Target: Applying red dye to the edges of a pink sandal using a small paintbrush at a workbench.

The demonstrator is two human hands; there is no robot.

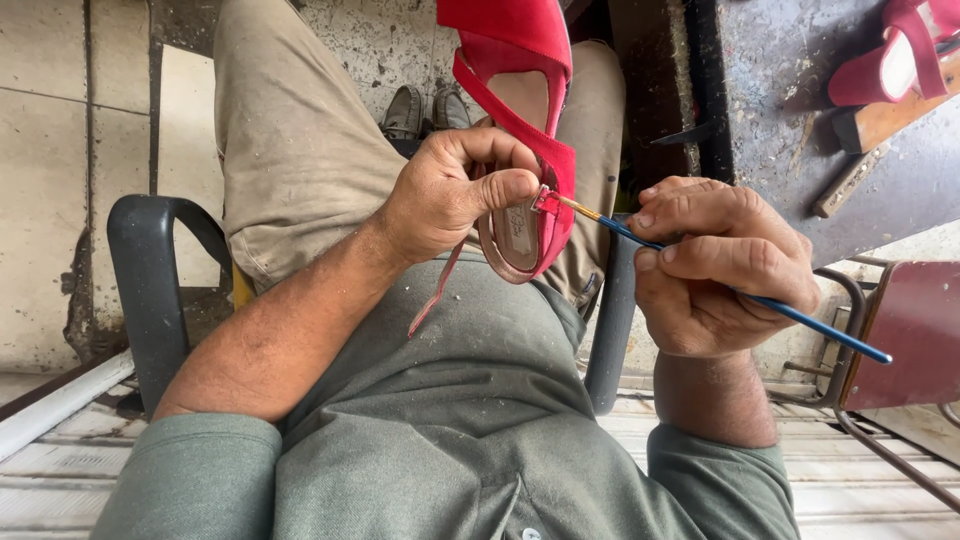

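Left hand (450, 195) gripping red sandal (525, 120) at heel, thumb pressing strap end, over lap. Right hand (725, 265) pinching blue brush (760, 300), tip touching strap by thumb. Second red sandal (900, 55) on bench (780, 110), upper right.

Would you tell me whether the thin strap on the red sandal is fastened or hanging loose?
Loose: the thin strap dangles free below the left hand holding the red sandal.
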